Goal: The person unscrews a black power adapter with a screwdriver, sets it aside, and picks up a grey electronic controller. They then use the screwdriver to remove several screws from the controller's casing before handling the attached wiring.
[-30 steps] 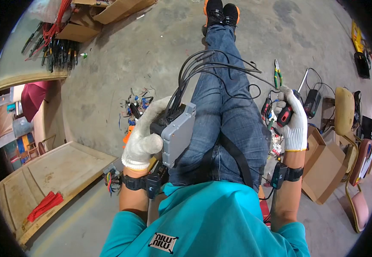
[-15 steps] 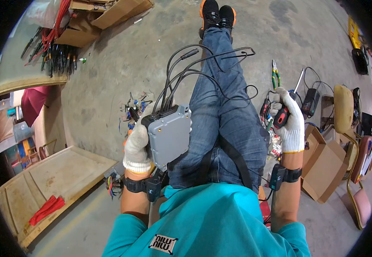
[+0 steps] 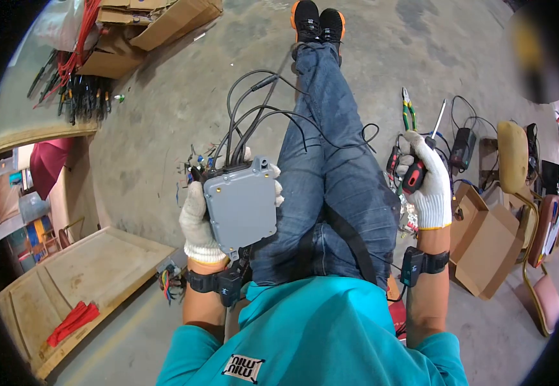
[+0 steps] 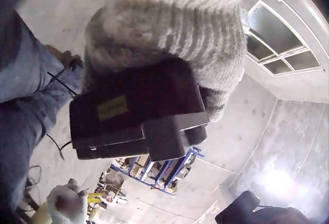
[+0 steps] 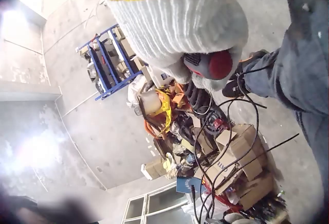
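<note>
My left hand (image 3: 196, 222), in a white knit glove, grips a grey box (image 3: 242, 211) by its left side, with fingertips also showing at its right edge. The box's flat lid faces the head camera, small brass-coloured screws at its corners. Black cables (image 3: 264, 82) rise from its far edge and arch over the legs. In the left wrist view the dark underside (image 4: 136, 113) of the box shows beneath the glove. My right hand (image 3: 435, 186), gloved too, holds a screwdriver (image 3: 414, 177) by its red and black handle, shaft pointing up and away. The handle end shows in the right wrist view.
Green-handled pliers (image 3: 408, 109) lie on the floor beyond the right hand. A black power adapter (image 3: 463, 147), an open cardboard box (image 3: 485, 248) and a chair (image 3: 513, 157) stand to the right. Wooden panel (image 3: 93, 257) at left holds a red cloth (image 3: 73, 323).
The left hand has turned the grey box from a tilted stance until its lid faces up, shifting it slightly left; its cables swung left with it. The right hand keeps its grip on the screwdriver.
</note>
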Demonstrator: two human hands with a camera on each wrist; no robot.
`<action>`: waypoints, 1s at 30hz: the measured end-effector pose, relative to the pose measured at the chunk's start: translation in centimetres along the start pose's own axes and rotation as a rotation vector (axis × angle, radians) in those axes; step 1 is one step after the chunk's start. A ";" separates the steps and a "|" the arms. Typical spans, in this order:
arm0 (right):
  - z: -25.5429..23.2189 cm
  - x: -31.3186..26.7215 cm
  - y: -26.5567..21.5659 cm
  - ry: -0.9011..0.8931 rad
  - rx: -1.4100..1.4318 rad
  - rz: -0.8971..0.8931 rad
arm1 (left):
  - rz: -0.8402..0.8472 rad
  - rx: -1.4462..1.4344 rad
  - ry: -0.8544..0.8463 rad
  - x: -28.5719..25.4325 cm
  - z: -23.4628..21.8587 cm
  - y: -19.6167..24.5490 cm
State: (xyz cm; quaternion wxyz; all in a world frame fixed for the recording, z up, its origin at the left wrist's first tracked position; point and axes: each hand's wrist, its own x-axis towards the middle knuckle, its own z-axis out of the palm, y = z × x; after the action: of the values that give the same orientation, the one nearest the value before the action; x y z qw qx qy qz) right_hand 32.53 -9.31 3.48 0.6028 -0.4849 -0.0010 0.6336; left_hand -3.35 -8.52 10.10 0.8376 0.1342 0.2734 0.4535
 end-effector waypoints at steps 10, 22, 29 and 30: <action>-0.3 -0.1 0.3 -0.038 0.006 0.024 | -0.028 -0.063 -0.050 0.3 -0.2 0.2; 0.5 -0.6 0.6 -0.033 -0.117 0.019 | -0.092 -0.248 -0.106 0.8 -0.1 0.0; 2.6 -2.4 1.5 -0.067 -0.177 0.004 | -0.118 -0.333 -0.172 0.8 0.1 -0.7; 2.8 -2.6 1.7 -0.081 -0.187 0.012 | -0.120 -0.333 -0.175 0.7 -0.1 -0.8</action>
State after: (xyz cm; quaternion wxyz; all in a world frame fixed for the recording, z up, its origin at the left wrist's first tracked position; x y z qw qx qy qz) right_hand 29.04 -10.12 5.52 0.5507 -0.5128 -0.0817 0.6535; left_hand -2.53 -8.34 9.45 0.8943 0.0162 0.1285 0.4282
